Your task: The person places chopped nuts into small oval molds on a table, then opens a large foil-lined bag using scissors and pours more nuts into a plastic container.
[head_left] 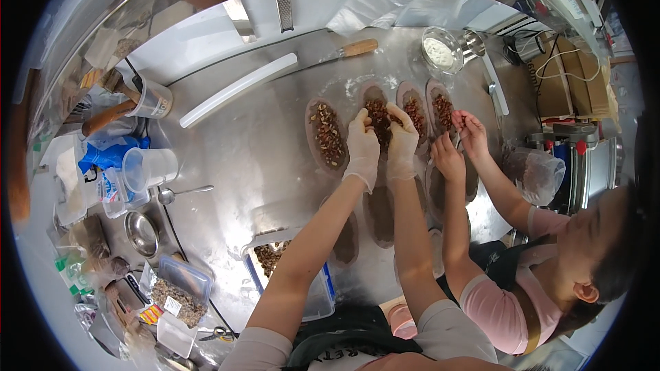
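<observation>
Hands (381,139) cupped over filled dough (377,118)

A brown oval dough piece (377,120) is lying flat on the steel table, its long axis running away from the person, second from the left in a row of four similar ovals. Chopped nut filling (379,122) is sitting heaped along its middle, leaving the thin dark edge showing around it.

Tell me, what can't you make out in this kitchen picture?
Head view only:
- The dough oval under the gloved left hand and right hand: mostly covered by them.
- Container of filling: the left forearm hides most of it.
- Lower dough ovals: partly behind both forearms.
- Left-edge clutter: blurred, bent by the fisheye.
</observation>
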Tool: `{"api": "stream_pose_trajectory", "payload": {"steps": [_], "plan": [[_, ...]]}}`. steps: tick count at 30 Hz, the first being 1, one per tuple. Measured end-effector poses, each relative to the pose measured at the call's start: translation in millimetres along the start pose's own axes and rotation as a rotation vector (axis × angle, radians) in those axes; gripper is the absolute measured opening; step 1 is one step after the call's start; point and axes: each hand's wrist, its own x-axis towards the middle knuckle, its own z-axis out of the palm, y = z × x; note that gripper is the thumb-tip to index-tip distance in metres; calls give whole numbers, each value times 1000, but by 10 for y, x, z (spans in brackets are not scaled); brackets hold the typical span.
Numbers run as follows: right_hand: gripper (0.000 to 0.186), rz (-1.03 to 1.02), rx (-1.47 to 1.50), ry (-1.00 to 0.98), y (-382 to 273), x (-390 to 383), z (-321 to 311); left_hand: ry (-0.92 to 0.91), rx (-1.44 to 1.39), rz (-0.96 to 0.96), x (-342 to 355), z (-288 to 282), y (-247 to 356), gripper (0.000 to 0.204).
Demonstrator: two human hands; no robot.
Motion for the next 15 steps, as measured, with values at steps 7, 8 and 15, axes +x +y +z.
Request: {"api": "stream_pose_trajectory", "payload": {"steps": [7,8,15], "plan": [[40,-22,-51,-77,-48,212,193,0,191,45,148,65,-6,49],[40,-23,-53,-75,-59,256,208,-3,179,27,155,87,-5,49],[42,10,-171,-125,-134,362,369,-11,151,26,259,34,-65,50]]}}
